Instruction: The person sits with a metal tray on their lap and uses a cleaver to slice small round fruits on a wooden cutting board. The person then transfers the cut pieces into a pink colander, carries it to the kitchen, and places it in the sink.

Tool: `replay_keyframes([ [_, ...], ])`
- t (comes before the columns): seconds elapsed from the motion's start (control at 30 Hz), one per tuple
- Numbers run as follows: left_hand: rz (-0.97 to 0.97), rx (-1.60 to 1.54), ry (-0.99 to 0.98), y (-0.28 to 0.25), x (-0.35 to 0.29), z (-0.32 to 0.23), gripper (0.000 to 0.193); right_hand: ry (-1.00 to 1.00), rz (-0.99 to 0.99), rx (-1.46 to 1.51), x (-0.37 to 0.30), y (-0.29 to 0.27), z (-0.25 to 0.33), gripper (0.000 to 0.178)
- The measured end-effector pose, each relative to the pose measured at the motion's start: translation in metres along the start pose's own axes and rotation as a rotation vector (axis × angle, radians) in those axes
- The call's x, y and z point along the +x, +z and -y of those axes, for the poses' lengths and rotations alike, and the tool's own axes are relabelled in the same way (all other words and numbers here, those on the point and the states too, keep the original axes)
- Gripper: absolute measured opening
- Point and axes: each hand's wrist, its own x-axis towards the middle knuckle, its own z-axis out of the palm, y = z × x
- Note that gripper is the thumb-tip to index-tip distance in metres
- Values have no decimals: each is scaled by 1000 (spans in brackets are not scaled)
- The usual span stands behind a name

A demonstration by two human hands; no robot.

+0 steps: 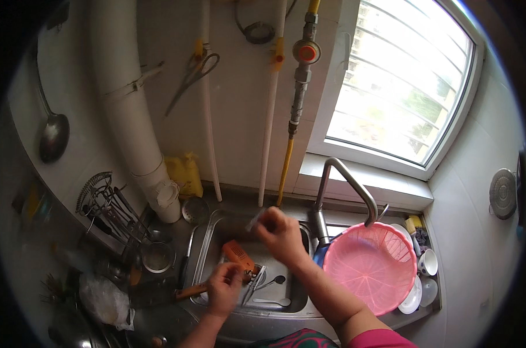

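Observation:
My right hand [281,233] is raised over the far part of the metal sink [302,296], its fingers pinched on a small clear scrap [253,223] whose kind is too blurred to tell. Lower and to the left, my left hand [224,288] hovers by the sink's left edge with its fingers curled together; what they hold, if anything, is hidden. Just left of that hand is a wooden handle [191,291]. In the basin lie an orange slotted tool [238,254], a white spoon [273,301], a small dark spoon [279,279] and some thin light utensils [257,284].
A pink plastic basket [361,272] stands right of the sink below the curved faucet [356,188]. Bowls and plates [412,297] sit beyond it. At left are a utensil rack [109,209], a strainer [157,257] and a plastic bag [104,297]. Scissors [193,81] hang on the wall.

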Motion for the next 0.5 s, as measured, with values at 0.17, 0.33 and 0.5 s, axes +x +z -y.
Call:
replay_keyframes([
  [0.17, 215, 240, -41, 8, -47, 60, 9, -53, -71, 75, 54, -6, 10, 12],
  [0.33, 168, 406, 108, -3, -75, 129, 5, -69, -113, 198, 118, -2, 31, 8],
  [0.5, 214, 515, 157, -12, -89, 156, 7, -410, -371, -87, 188, 6, 35, 6],
])
